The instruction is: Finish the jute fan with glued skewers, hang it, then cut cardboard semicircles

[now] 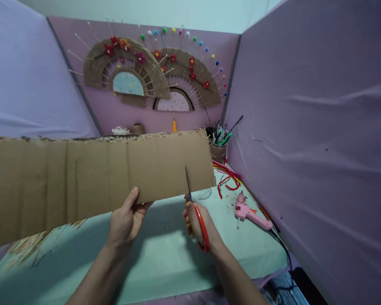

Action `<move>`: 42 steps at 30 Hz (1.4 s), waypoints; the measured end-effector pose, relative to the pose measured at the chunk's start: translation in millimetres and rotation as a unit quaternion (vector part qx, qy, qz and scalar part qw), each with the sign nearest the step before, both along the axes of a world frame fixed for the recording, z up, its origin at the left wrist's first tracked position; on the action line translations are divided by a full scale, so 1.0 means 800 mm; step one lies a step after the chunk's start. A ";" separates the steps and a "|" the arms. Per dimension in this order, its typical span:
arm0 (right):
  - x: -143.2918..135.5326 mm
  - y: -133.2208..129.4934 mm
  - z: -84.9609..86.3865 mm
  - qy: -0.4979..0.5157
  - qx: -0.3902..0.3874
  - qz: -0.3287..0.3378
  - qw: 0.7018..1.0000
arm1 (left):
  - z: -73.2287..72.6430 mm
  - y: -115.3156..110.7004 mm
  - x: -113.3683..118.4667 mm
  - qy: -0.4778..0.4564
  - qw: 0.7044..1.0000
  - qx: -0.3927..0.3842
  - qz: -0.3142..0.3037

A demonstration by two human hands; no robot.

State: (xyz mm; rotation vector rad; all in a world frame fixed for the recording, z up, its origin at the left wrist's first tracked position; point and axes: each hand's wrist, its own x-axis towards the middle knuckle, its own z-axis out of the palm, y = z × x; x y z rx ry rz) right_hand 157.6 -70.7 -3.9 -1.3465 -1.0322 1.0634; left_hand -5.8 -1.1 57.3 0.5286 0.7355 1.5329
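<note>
A long strip of brown cardboard (92, 178), creased in several places, reaches from the left edge to right of centre. My left hand (127, 222) grips its lower edge, thumb in front and fingers behind. My right hand (200, 224) is closed round the red handles of a pair of scissors (204, 233). The scissors point upward at the cardboard's lower edge near its right end. One blade shows in front of the cardboard; the other is hidden behind it.
A pink glue gun (252, 216) lies at the right, its cord running off the table (165, 262). Behind it are red pipe cleaners (228, 180) and a pot of pens (218, 152). Thin sticks (34, 245) lie at the left. Decorated cardboard arches (93, 70) hang on the back panel.
</note>
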 end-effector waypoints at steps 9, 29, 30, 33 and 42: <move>-0.015 -0.001 0.006 0.004 0.008 -0.041 0.999 | -0.007 0.002 -0.007 -0.004 1.000 -0.030 -0.003; -0.007 0.025 0.005 0.099 -0.008 0.068 0.993 | -0.010 0.017 -0.017 0.008 1.000 -0.015 0.002; -0.005 0.033 0.006 0.102 -0.004 0.070 0.992 | -0.007 0.021 -0.015 0.005 1.000 -0.011 0.004; -0.002 0.062 0.010 0.114 0.004 0.080 0.990 | 0.000 0.037 -0.012 -0.001 1.000 0.010 0.014; -0.014 0.111 0.009 0.157 -0.007 0.138 0.978 | -0.008 0.071 -0.032 -0.005 0.999 0.008 0.043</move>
